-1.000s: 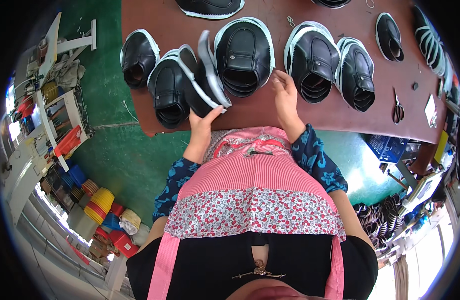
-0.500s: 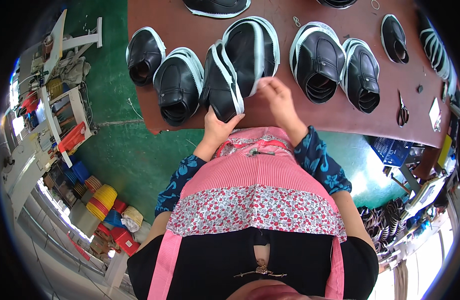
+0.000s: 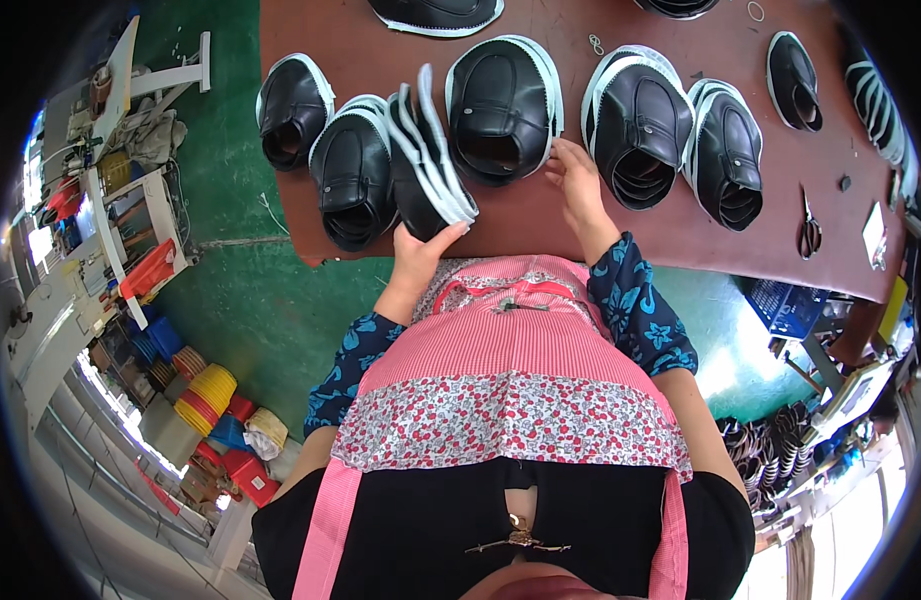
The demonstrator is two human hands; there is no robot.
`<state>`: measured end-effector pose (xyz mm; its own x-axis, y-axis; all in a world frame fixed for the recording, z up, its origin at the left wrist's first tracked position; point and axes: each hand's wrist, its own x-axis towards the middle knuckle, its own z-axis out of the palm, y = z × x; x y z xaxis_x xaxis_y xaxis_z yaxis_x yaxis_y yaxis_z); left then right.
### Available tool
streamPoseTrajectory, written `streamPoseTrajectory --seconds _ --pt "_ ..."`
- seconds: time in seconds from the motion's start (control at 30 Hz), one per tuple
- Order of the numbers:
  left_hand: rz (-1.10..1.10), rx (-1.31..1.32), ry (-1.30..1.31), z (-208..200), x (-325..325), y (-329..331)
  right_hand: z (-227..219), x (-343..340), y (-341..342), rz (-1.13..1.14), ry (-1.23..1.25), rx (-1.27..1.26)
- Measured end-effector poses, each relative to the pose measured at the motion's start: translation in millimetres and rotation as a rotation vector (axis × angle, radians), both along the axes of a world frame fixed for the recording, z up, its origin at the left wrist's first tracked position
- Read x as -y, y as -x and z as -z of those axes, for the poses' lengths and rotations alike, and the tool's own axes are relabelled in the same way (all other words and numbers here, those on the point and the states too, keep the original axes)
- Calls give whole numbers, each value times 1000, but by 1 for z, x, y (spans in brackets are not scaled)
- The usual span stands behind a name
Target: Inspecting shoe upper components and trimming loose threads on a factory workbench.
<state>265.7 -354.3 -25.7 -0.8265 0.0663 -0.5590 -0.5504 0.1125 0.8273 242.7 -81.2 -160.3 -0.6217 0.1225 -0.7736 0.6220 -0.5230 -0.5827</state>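
My left hand (image 3: 423, 257) is closed on the near end of a few nested black shoe uppers (image 3: 420, 190) with white edging, tilted on their side so the layered edges show. Just right of them lies a stack of black shoe uppers (image 3: 496, 112), opening toward me. My right hand (image 3: 578, 180) is at the right edge of that stack, fingers apart and slightly bent, with nothing in it; whether the fingertips touch the edging I cannot tell. Left of my held bundle sits another stack of uppers (image 3: 352, 170), close against it.
More stacked uppers (image 3: 640, 125) stand to the right on the brown table (image 3: 540, 225), with a single upper (image 3: 792, 80) beyond. Scissors (image 3: 808, 235) lie near the right edge. A blue crate (image 3: 783, 305) is below the table, and yellow baskets (image 3: 207, 398) stand at lower left.
The bundle in my left hand has tilted left and its white edges now face right. My right hand has moved right, away from the bundle, and the middle stack is uncovered.
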Motion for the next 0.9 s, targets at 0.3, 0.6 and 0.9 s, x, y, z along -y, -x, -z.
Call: streamPoseTrajectory --seconds 0.3,0.6,0.9 --pt "-140 -24 -15 -5 4 6 -46 33 -16 133 -273 -299" --pt "-153 46 -44 -18 -5 14 -42 6 -18 99 -177 -91" --pt "970 -629 825 39 -113 26 -32 -49 -124 -98 -151 87"
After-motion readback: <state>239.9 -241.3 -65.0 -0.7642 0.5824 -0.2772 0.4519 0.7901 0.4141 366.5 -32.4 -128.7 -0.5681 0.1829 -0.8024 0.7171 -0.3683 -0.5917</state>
